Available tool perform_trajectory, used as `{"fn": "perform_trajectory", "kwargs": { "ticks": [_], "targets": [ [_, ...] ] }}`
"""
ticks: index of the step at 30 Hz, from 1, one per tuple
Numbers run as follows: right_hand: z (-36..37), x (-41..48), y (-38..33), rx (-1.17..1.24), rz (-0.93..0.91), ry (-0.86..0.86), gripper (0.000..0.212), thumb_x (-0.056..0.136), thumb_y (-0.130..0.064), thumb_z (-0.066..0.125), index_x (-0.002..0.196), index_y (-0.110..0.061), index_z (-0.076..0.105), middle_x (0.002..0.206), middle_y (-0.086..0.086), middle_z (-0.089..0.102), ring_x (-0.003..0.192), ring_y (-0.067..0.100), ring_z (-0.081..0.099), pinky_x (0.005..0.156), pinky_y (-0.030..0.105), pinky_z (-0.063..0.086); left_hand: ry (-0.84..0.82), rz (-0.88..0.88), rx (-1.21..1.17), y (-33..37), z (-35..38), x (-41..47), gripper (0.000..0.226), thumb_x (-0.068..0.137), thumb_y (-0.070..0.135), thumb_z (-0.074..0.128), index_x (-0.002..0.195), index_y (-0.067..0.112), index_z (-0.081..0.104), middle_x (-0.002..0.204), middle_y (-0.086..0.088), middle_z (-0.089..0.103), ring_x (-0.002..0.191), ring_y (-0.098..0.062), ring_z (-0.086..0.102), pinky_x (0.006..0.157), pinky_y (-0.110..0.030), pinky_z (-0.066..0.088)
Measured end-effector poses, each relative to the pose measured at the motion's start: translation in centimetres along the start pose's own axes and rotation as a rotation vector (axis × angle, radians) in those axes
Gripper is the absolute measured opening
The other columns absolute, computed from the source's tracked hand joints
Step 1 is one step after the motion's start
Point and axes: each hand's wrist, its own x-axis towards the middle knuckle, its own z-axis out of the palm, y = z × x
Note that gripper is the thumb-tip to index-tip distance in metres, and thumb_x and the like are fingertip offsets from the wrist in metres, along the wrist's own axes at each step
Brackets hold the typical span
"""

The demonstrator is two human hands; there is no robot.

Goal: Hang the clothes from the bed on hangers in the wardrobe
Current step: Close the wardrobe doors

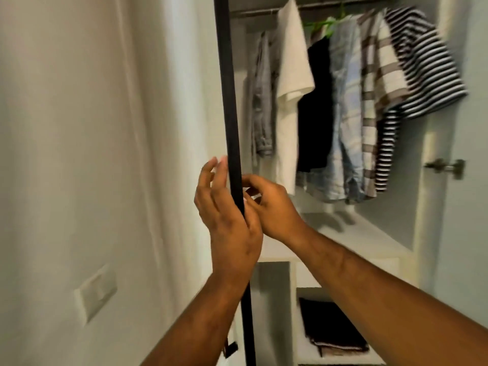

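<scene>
Left grip lies against the left face of the black door edge, fingers loose and near straight, thumb hidden, holding nothing we can see. Right grip has its fingers curled at the edge's other side; it's blurred and we cannot tell if it pinches. Behind, in the wardrobe, clothes hang from the rail: grey denim, white T-shirt, black garment, pale blue shirt, brown checked shirt, striped top, and one green hanger. The lower cubby holds folded dark cloth.

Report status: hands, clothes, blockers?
Left hand flat against black strip, right hand pinching it. Clothes hung on rail; none in hand. Strip stands left of the clothes.
</scene>
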Motion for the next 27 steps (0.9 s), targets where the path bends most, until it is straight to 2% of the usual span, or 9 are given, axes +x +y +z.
{"fn": "perform_trajectory", "kwargs": {
  "ticks": [3,5,7,9,13,16,19,24,27],
  "targets": [
    [-4.9,-1.5,4.1,-0.227,0.084,0.071,0.028,0.1,-0.023,0.061,0.128,-0.022,0.065,0.118,-0.011,0.069,0.092,0.004,0.065,0.085,0.023,0.056,-0.147,0.081,0.055,-0.6,6.0,-1.2,0.07,0.099,0.011,0.05,0.16,0.014,0.015,0.168,-0.006,0.006,0.155,-0.021,0.007,0.125,-0.038,0.013],
    [-8.8,-3.0,6.5,-0.312,0.156,0.11,0.032,0.098,-0.021,0.063,0.129,-0.02,0.065,0.119,-0.008,0.068,0.091,0.007,0.065,0.086,0.029,0.056,-0.206,0.153,0.116,-0.9,10.0,-1.9,0.075,0.095,-0.001,0.045,0.16,0.007,0.008,0.169,-0.011,-0.003,0.156,-0.028,0.0,0.126,-0.047,0.012],
    [-12.4,-4.9,8.2,-0.376,0.22,0.158,0.033,0.096,-0.019,0.064,0.13,-0.019,0.065,0.121,-0.004,0.068,0.094,0.01,0.066,0.09,0.033,0.056,-0.22,0.19,0.2,-1.2,13.3,-2.4,0.085,0.083,-0.014,0.041,0.159,0.0,0.005,0.167,-0.018,-0.004,0.155,-0.035,-0.004,0.124,-0.052,0.014],
    [-15.9,-6.8,9.4,-0.43,0.268,0.213,0.034,0.095,-0.018,0.063,0.129,-0.02,0.065,0.122,-0.002,0.068,0.098,0.011,0.065,0.093,0.033,0.054,-0.262,0.189,0.284,-1.3,16.2,-2.8,0.089,0.079,-0.015,0.039,0.158,-0.002,0.0,0.166,-0.022,-0.005,0.154,-0.04,-0.006,0.123,-0.053,0.013],
    [-21.2,-9.8,10.4,-0.547,0.308,0.249,0.037,0.097,-0.018,0.062,0.134,-0.02,0.062,0.128,-0.001,0.065,0.112,0.012,0.06,0.1,0.029,0.05,-0.398,0.206,0.407,-2.5,20.6,-3.1,0.075,0.088,-0.009,0.024,0.154,-0.007,-0.012,0.164,-0.026,-0.014,0.151,-0.047,-0.012,0.123,-0.055,0.011],
    [-24.5,-11.4,10.8,-0.624,0.319,0.283,0.04,0.098,-0.022,0.06,0.138,-0.022,0.058,0.136,-0.002,0.061,0.123,0.014,0.053,0.104,0.027,0.042,-0.583,0.227,0.38,-4.4,23.0,-2.9,0.092,0.086,0.019,0.044,0.155,-0.005,-0.013,0.164,-0.022,-0.019,0.15,-0.044,-0.018,0.124,-0.055,0.003],
    [-28.0,-12.9,11.1,-0.657,0.321,0.301,0.042,0.098,-0.022,0.058,0.141,-0.021,0.055,0.14,0.0,0.058,0.126,0.017,0.051,0.107,0.033,0.041,-0.809,0.14,0.31,-5.5,24.6,-1.8,0.115,0.079,0.032,0.064,0.156,0.002,-0.015,0.163,-0.013,-0.028,0.15,-0.039,-0.024,0.121,-0.043,-0.01],
    [-31.8,-14.9,11.0,-0.684,0.287,0.321,0.041,0.098,-0.019,0.06,0.139,-0.02,0.058,0.139,0.001,0.059,0.126,0.02,0.052,0.108,0.033,0.038,-1.14,-0.148,0.303,-3.9,25.0,1.1,0.122,0.067,0.052,0.055,0.158,0.009,-0.012,0.164,-0.01,-0.027,0.154,-0.032,-0.011,0.124,-0.043,0.008],
    [-34.0,-15.6,10.5,-0.688,0.29,0.328,0.041,0.098,-0.019,0.06,0.139,-0.02,0.057,0.141,0.001,0.058,0.127,0.021,0.051,0.108,0.031,0.037,-1.304,-0.097,0.574,-2.7,25.6,0.0,0.117,0.082,0.05,0.065,0.158,0.007,-0.012,0.165,-0.011,-0.024,0.154,-0.032,-0.011,0.124,-0.047,0.01]
  ]
}}
